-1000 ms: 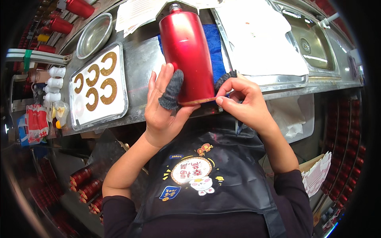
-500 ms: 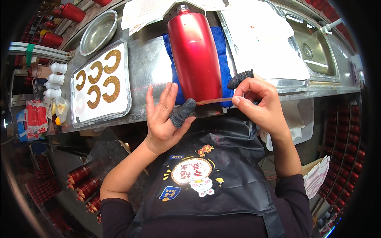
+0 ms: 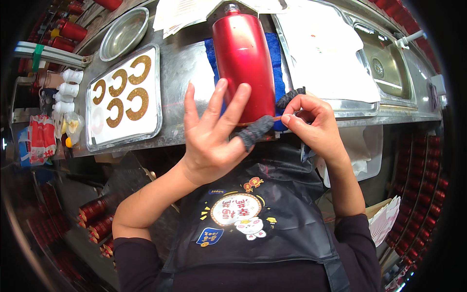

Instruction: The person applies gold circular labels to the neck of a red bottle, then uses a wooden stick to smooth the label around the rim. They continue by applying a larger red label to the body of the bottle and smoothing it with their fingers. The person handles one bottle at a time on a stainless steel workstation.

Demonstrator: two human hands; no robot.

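A glossy red bottle [image 3: 245, 58] lies on a blue cloth [image 3: 278, 63], its neck away from me and its base at the near table edge. A thin brownish strip [image 3: 278, 118] runs along that base. My right hand [image 3: 314, 124] pinches the strip's right end between thumb and finger; a dark cover is on its index finger. My left hand [image 3: 214, 131] is spread over the bottle's near end. Its index finger, in a dark knitted cover, presses along the strip at the base, while the other fingers stretch out over the bottle's lower left side.
On the left, a tray [image 3: 158, 117] bears several gold C-shaped pieces [image 3: 137, 103] on white backing. Behind it sits a metal bowl [image 3: 124, 34]. White sheets [image 3: 326, 53] cover a tray at right, beside a sink [image 3: 389, 73]. Red bottles [image 3: 99, 226] stand below at left.
My left hand has moved right and forward, its covered index finger sliding along the strip toward my right hand. The right hand still pinches the strip's end, nearly in place.
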